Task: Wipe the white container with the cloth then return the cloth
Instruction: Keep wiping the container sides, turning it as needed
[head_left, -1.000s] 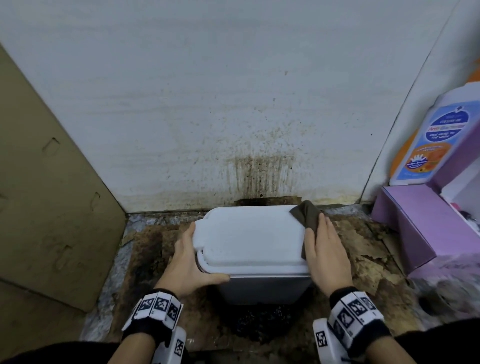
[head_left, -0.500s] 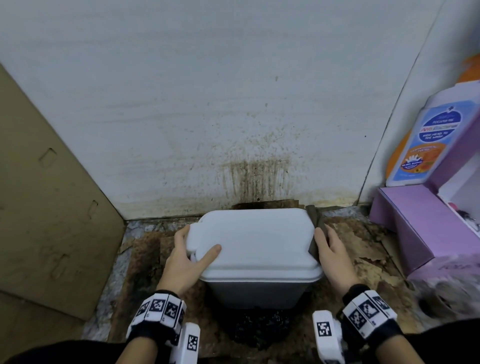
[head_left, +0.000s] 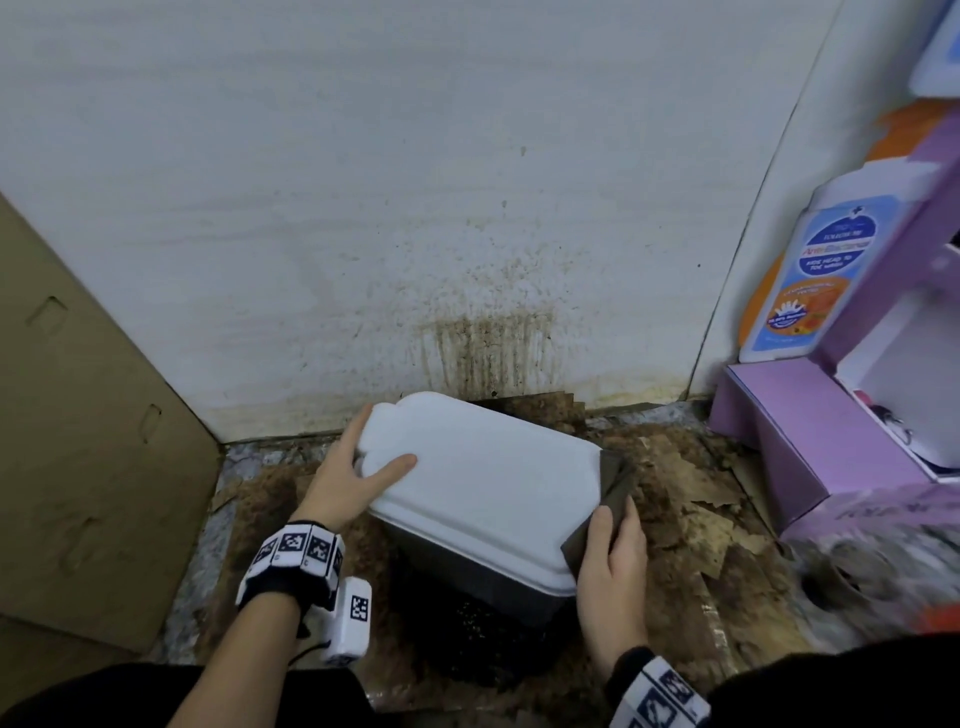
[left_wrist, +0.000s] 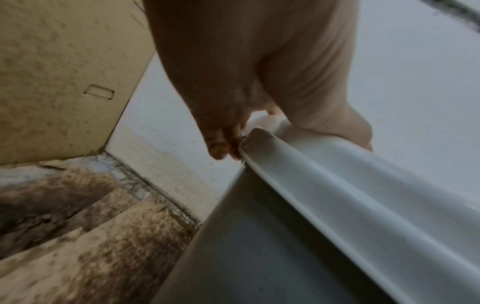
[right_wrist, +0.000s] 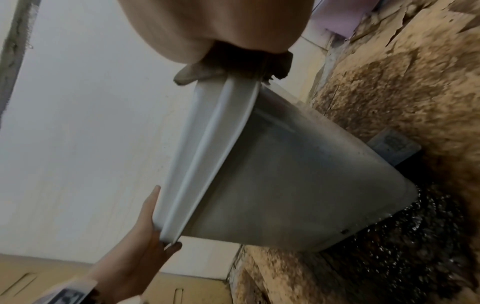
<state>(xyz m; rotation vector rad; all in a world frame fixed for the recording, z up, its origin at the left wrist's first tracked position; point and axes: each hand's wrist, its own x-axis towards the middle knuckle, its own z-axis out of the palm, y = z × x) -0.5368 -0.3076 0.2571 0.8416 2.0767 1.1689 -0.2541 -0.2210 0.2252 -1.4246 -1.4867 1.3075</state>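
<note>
The white container (head_left: 483, 478) has a white lid over a grey body and sits askew on the floor by the stained wall. My left hand (head_left: 353, 473) grips the lid's left end, thumb on top and fingers curled under the rim (left_wrist: 249, 148). My right hand (head_left: 613, 571) lies with straight fingers on the dark brown cloth (head_left: 613, 483) and presses it against the lid's right edge, near the front corner. In the right wrist view the cloth (right_wrist: 246, 59) is bunched under my palm over the rim (right_wrist: 207, 154). My left hand (right_wrist: 140, 242) also shows there, at the lid's other end.
A cardboard sheet (head_left: 78, 415) leans at the left. A purple box (head_left: 810, 431) and a wash bottle (head_left: 810, 280) stand at the right. The floor (head_left: 691, 493) is brown and peeling, with a dark wet patch (head_left: 467, 639) in front of the container.
The container has swung round, its left end toward the wall and its right end toward me. My right hand slid the cloth from the lid's far right corner along the right edge toward me.
</note>
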